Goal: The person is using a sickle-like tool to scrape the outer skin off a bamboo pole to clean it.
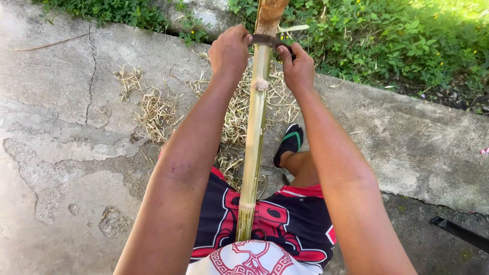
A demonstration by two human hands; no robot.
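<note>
Shorts [275, 224] brace pole butt | bamboo pole [256, 132] runs 6→12 o'clock | left hand [230, 51], right hand [298, 66] fingers clamped on curved blade [267, 40] ends | step: likely scraping skin | next: even two-handed pull along the pole

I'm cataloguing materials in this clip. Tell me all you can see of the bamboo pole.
The bamboo pole is long, slender and pale yellow-green, scraped smooth, with ringed nodes and a frayed tuft at one. It slants from the person's lap up toward the greenery, its far end brown. The left hand and right hand press a curved dark blade across it.
</note>
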